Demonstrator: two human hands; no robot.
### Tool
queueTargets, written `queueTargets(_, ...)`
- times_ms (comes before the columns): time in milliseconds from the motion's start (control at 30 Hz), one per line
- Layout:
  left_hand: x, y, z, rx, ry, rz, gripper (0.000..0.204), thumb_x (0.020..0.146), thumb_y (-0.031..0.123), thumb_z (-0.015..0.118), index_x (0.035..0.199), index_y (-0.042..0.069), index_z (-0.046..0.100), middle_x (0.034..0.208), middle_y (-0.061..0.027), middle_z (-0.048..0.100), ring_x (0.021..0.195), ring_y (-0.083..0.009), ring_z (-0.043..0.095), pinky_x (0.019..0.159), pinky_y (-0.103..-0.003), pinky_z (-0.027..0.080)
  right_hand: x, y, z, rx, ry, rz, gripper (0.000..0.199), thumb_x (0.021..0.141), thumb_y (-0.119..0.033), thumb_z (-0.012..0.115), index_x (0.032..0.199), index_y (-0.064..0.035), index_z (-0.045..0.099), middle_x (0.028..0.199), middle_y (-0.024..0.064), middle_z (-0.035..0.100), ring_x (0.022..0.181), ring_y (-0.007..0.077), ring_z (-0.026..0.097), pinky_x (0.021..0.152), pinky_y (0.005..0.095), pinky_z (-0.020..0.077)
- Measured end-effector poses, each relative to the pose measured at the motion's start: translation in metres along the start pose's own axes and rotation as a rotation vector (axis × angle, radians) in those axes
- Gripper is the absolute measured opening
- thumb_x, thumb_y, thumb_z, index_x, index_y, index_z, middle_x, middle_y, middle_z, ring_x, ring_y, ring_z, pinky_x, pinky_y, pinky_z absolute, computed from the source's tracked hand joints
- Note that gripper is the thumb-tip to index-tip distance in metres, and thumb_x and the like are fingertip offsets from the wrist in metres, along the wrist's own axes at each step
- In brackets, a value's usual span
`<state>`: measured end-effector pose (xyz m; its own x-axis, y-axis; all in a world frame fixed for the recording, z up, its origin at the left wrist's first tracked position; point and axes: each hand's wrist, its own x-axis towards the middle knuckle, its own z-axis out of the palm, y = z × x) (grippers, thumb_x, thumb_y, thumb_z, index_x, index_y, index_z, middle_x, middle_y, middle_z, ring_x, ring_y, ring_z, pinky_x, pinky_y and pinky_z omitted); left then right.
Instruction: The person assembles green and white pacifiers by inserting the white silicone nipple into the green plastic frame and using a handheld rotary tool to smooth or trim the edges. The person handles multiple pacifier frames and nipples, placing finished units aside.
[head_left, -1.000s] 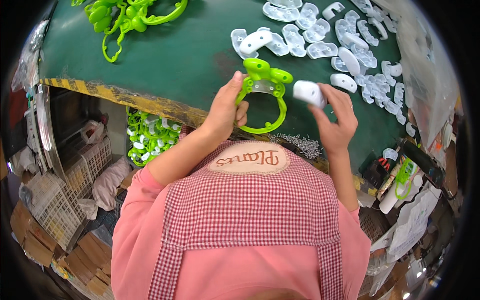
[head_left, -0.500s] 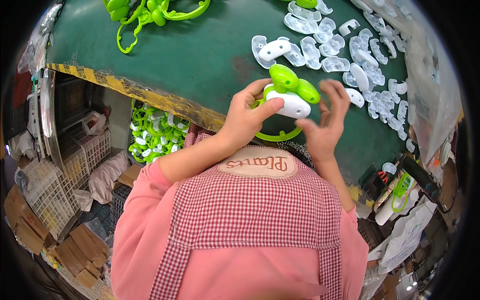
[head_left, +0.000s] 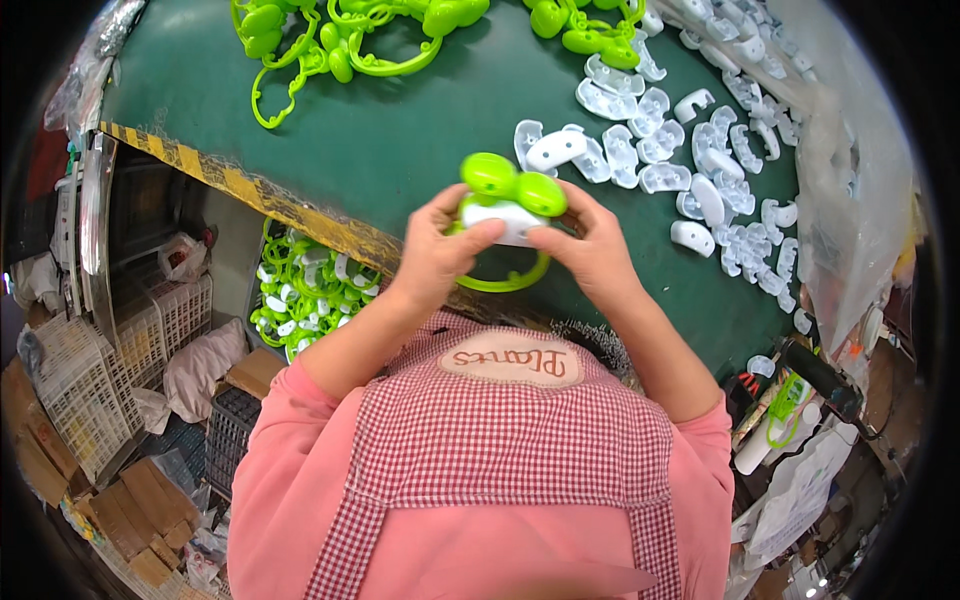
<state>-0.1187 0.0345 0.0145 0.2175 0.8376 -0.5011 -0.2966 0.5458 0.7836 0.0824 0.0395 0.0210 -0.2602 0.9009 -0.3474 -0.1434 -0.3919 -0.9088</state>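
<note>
Between both hands, over the table's near edge, I hold a green plastic ring piece (head_left: 512, 185) with two rounded green lobes on top. A white curved cover (head_left: 497, 222) sits on its front below the lobes. My left hand (head_left: 440, 245) grips the left end, its thumb pressed on the white cover. My right hand (head_left: 590, 240) is closed on the right end, with the thumb against the cover's right side. The green ring hangs below, between my hands. Fingers behind the piece are hidden.
White covers (head_left: 662, 142) lie scattered on the green table (head_left: 400, 135) at right. Green ring pieces (head_left: 395, 65) sit at the far side. Below the yellow-black table edge (head_left: 250, 190), a bin holds green-and-white pieces (head_left: 310, 290). Clear plastic sheeting (head_left: 840, 170) drapes the right side.
My right hand, apart from the piece before, has closed on its right end. The piece has shifted left and levelled out. More of the far table shows.
</note>
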Motion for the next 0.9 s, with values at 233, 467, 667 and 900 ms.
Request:
queueTargets(233,0.040,0.010,-0.070,1.008,0.500,0.359,0.050,0.081,0.041,0.072,0.110,0.001,0.068,0.112,-0.0106,0.060,0.105,-0.0244,0.049,0.094,-0.036,0.038,0.142,-0.061,-0.081,-1.486,0.521,-0.958,0.035,0.075,-0.020,0.076,0.107,-0.0064,0.069,0.109,0.0100,0.066,0.102,0.0307,0.058,0.091,0.0413,0.0451)
queueTargets(467,0.033,0.015,-0.058,1.094,0.656,0.872,0.053,0.083,0.029,0.069,0.126,0.001,0.056,0.123,-0.0118,0.057,0.118,-0.0304,0.046,0.103,-0.040,0.033,0.118,-0.066,-0.062,-1.035,0.609,-0.994,0.031,0.075,-0.013,0.078,0.103,-0.0031,0.068,0.094,0.0088,0.069,0.088,0.0229,0.062,0.084,0.0340,0.0481)
queueTargets(667,0.043,0.017,0.047,0.931,0.067,1.137,0.048,0.076,0.004,0.072,0.121,0.000,0.054,0.113,-0.0163,0.062,0.101,-0.0331,0.061,0.089,-0.043,0.047,0.020,-0.048,-0.002,0.273,0.237,-0.310,0.029,0.087,-0.009,0.070,0.112,0.0040,0.061,0.101,0.0074,0.068,0.091,0.0130,0.063,0.082,0.0260,0.0517)
queueTargets(900,0.025,0.025,0.053,0.026,-0.338,0.242,0.025,0.100,0.018,0.049,0.120,0.004,0.052,0.086,-0.0036,0.057,0.054,-0.0050,0.044,0.050,-0.019,0.034,0.050,-0.046,-0.232,-0.992,1.066,-0.651,0.022,0.085,-0.013,0.065,0.105,-0.0054,0.068,0.107,0.0144,0.067,0.096,0.0292,0.064,0.084,0.0378,0.0489)
